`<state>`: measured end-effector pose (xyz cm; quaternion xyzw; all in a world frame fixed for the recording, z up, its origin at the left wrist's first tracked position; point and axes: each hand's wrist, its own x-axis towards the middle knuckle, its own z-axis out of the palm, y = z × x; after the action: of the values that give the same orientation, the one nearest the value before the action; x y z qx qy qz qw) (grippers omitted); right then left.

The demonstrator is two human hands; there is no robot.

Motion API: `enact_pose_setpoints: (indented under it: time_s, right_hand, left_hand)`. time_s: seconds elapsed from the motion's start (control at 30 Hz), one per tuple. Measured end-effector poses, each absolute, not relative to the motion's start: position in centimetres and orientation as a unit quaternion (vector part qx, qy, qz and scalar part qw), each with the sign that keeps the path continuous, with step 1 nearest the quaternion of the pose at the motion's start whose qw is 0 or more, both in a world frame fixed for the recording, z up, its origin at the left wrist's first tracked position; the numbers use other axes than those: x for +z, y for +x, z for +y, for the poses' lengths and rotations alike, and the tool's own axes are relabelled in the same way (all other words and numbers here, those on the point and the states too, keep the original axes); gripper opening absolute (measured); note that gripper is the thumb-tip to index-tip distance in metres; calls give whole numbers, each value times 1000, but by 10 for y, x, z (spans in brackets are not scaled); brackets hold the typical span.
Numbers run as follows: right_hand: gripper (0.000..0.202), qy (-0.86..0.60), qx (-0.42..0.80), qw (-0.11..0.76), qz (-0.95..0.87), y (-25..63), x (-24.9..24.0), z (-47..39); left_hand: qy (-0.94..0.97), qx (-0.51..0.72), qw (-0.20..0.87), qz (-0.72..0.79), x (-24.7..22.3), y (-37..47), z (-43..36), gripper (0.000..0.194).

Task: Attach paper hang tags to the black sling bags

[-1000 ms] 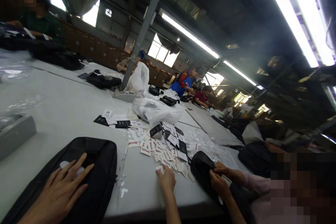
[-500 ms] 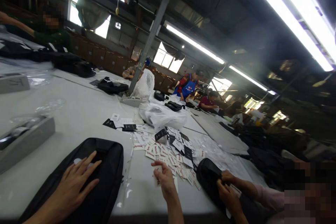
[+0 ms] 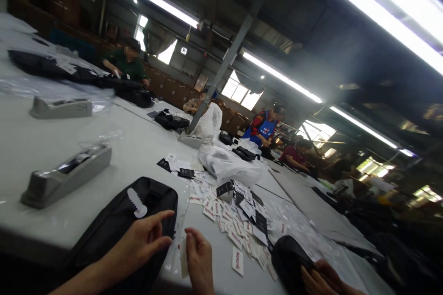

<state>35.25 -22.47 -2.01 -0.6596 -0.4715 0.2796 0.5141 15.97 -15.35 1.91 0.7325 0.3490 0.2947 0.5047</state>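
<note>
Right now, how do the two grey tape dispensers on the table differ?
The near tape dispenser lies close to the black bag and looks larger; the far tape dispenser sits further back by clear plastic sheeting. The near one points up to the right, the far one lies level. Both are grey and low.

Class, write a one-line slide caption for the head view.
Right hand pinching a small white tag, left hand over a black bag.

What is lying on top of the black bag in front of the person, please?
On the black bag lies a small white plastic piece with notched edges. The left hand hovers over the bag's near end and hides whatever is beneath it.
</note>
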Motion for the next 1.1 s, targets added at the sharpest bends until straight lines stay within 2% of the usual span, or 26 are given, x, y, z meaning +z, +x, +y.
enact_pose_setpoints:
  time_s: [0.07, 0.13, 0.23, 0.3, 0.47, 0.6, 0.7, 0.8, 0.83, 0.93, 1.0, 1.1]
  right_hand:
    - [37, -673, 216, 456, -542, 335, -22, -224]
    - [39, -678, 188, 398, -589, 320, -24, -224]
    - [42, -710, 159, 301, -616, 306, -28, -226]
    - [43, -731, 129, 250, -621, 303, -29, -227]
    - [39, -735, 114, 206, -636, 301, -24, -228]
    - [41, -752, 120, 171, -625, 301, -23, -229]
    - [26, -749, 125, 216, -614, 310, -25, -230]
    - [59, -698, 95, 360, -611, 321, -26, -227]
    - [59, -679, 103, 418, -595, 322, -26, -225]
    - [39, -635, 219, 539, -509, 316, -25, -213]
    - [37, -618, 286, 579, -448, 305, -26, -203]
    - [39, -602, 322, 627, -377, 291, -26, -191]
  left_hand:
    - [723, 283, 531, 340, 14, 174, -161, 66]
    - [720, 281, 543, 329, 7, 183, -165, 66]
    - [729, 296, 537, 304, 4, 185, -166, 36]
    - [734, 306, 525, 303, 7, 181, -166, 32]
    - [726, 302, 543, 296, 19, 172, -167, 22]
    - [708, 304, 567, 291, 24, 172, -163, 27]
    - [688, 336, 548, 336, 24, 173, -155, 30]
    - [723, 346, 483, 352, 21, 173, -148, 29]
    - [740, 344, 460, 350, 18, 174, -147, 27]
    - [777, 340, 403, 345, 7, 177, -149, 24]
    - [789, 340, 370, 354, 1, 180, -152, 24]
    - [795, 338, 348, 365, -1, 180, -153, 27]
